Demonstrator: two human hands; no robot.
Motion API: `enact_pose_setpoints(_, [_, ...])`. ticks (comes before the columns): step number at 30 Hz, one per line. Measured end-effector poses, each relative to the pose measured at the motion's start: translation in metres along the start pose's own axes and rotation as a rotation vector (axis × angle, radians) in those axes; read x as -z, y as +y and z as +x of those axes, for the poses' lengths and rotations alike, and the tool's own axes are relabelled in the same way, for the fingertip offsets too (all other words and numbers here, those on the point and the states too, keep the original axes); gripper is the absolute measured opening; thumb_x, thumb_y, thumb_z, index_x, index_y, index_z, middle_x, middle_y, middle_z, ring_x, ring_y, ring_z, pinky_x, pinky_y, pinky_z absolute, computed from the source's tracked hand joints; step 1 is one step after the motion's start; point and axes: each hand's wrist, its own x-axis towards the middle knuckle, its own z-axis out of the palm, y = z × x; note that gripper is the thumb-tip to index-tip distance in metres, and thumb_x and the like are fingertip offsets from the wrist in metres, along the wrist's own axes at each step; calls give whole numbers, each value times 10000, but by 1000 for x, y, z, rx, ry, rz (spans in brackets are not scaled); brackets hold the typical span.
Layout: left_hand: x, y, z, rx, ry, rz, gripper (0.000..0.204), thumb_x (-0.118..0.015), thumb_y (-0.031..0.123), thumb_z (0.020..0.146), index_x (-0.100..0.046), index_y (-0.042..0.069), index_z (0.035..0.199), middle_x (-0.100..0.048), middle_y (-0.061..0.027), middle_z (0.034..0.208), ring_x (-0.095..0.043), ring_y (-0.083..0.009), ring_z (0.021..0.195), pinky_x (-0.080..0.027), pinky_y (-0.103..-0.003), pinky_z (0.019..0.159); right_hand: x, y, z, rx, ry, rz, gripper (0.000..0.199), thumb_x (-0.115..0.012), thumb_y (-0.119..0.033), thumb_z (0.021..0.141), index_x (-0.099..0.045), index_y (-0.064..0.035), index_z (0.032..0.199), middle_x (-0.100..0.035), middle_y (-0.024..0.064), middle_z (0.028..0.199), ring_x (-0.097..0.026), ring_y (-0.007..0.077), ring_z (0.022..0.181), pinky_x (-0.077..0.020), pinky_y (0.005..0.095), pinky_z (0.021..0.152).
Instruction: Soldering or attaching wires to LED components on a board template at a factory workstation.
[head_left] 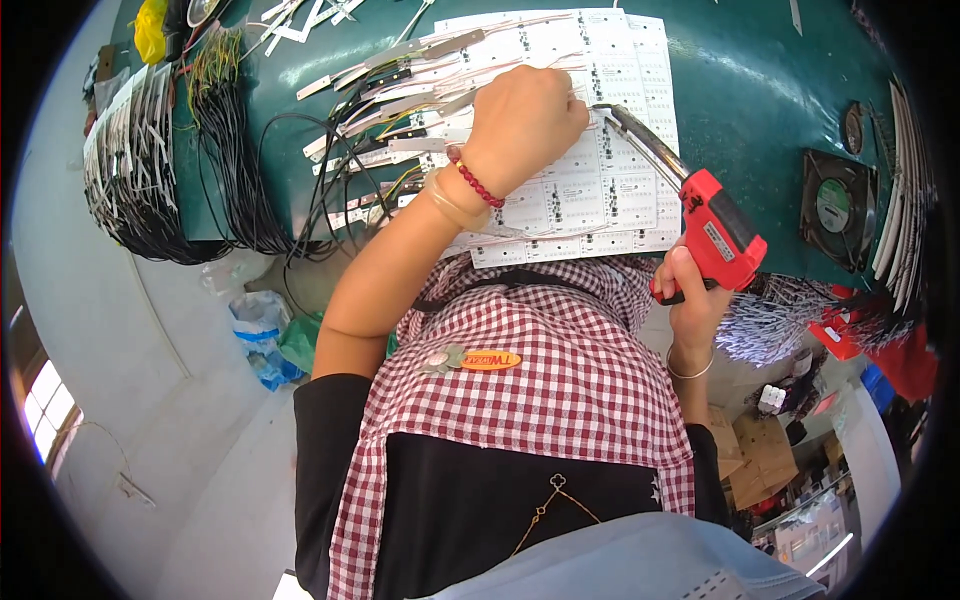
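Observation:
My right hand (692,295) is wrapped round the handle of a red and black soldering gun (722,235). Its long metal nose points up and left, the tip close to the fingers of my left hand. That left hand (530,118) is closed above white circuit board panels (630,185), with its fingertips and whatever they pinch hidden. Thin wires and slim strips (415,105) lie along the left part of the panels, several with pale wires running onto the boards. Black cables (345,150) hang by my left forearm.
Bundled black cables (235,150) and a stack of strips with black leads (130,170) hang over the green table's (735,60) left edge. A black fan (838,205) and a bunch of grey sleeved leads (900,200) lie at the right. Cardboard boxes (765,455) stand below.

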Motion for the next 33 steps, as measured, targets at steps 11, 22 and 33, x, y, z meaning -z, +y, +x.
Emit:
enact_pose_setpoints(11, [0, -5, 4, -48, -8, -13, 212, -591, 201, 735, -634, 4, 670, -597, -178, 597, -590, -348, 577, -487, -413, 558, -1, 3, -3, 59, 17, -108, 227, -526, -26, 861, -496, 59, 1069, -459, 21, 569, -423, 88, 471, -375, 238, 467])
enact_pose_setpoints(22, [2, -7, 7, -43, -51, -24, 215, -596, 205, 722, -636, 2, 663, -589, -188, 593, -584, -349, 569, -484, -407, 568, -3, 3, -3, 82, 75, -127, 79, -541, -32, 866, -545, 19, 806, -481, 22, 575, -448, 95, 482, -378, 239, 474])
enact_pose_setpoints(33, [5, -7, 8, -37, -52, -53, 204, -588, 189, 717, -631, 3, 645, -582, -187, 585, -581, -345, 564, -484, -397, 572, -5, 2, -4, 62, 23, -146, 123, -531, -36, 868, -532, 49, 958, -466, 21, 572, -429, 90, 474, -371, 238, 472])
